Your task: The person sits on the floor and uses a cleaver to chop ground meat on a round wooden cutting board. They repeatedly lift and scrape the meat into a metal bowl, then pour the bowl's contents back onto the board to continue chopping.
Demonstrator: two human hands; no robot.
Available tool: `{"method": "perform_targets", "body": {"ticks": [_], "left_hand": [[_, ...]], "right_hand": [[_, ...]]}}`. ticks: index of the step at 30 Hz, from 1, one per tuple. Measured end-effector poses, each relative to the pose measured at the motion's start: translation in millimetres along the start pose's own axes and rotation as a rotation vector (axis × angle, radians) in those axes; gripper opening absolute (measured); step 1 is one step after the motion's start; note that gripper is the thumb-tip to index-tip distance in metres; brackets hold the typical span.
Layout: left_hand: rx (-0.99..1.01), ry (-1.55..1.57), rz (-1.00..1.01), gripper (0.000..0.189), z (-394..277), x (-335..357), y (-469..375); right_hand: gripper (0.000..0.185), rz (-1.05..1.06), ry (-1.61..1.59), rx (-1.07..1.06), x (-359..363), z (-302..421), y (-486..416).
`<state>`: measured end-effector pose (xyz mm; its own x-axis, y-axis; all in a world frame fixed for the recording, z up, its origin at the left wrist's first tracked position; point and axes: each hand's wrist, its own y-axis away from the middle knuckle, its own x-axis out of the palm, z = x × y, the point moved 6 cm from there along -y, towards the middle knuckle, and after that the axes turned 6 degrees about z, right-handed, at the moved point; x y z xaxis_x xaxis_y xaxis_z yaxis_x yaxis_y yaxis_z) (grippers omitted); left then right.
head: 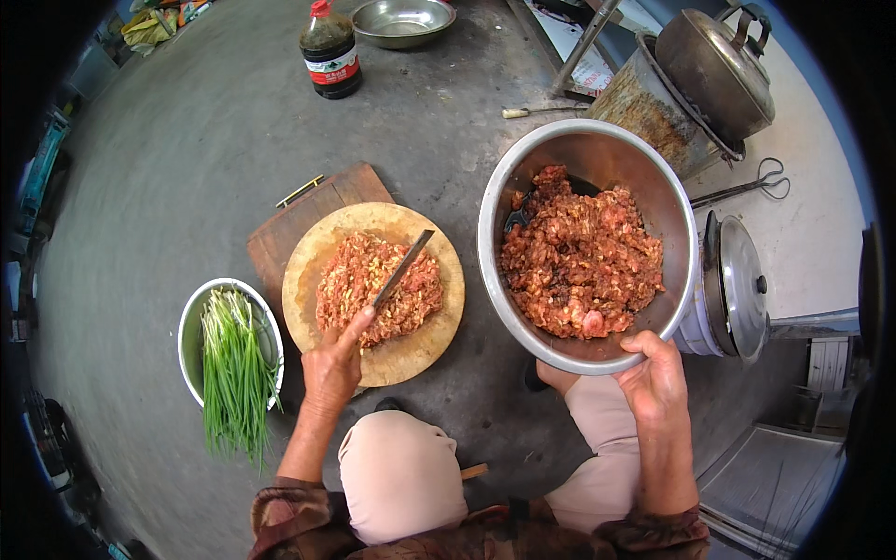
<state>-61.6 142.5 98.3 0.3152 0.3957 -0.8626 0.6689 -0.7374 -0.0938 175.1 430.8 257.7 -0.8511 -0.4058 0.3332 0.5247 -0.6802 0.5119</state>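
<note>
My left hand (pixel 334 364) grips a knife (pixel 404 268), its index finger along the top of the blade. The blade stands on edge in minced meat (pixel 350 280) on a round wooden chopping board (pixel 399 365). The knife's handle is hidden in the hand. My right hand (pixel 654 367) holds the near rim of a large metal bowl (pixel 493 280), thumb over the rim. In the bowl lies more minced meat (pixel 588 259), with dark liquid at its far left edge. Left of the board, a bunch of green chives or thin scallions (pixel 238 378) hangs over the rim of a white bowl (pixel 185 336).
A wooden stool or board (pixel 280 238) lies under the chopping board. Beyond stand a bottle of dark sauce (pixel 330 56) and a shallow metal basin (pixel 404 21). A stove (pixel 637 105) with a kettle (pixel 714 77), tongs (pixel 742 187) and a lidded pot (pixel 745 287) are at right.
</note>
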Motion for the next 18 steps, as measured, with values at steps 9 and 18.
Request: {"method": "perform_targets", "body": {"ticks": [9,18], "left_hand": [[-0.033,-0.052,0.132,0.072,-11,16,6],[-0.127,-0.161,0.235,0.077,-9,27,-1]], "right_hand": [[0.058,0.025,-0.017,-0.006,-1,0,0],[0.055,0.058,-0.015,-0.019,1,0,0]]}}
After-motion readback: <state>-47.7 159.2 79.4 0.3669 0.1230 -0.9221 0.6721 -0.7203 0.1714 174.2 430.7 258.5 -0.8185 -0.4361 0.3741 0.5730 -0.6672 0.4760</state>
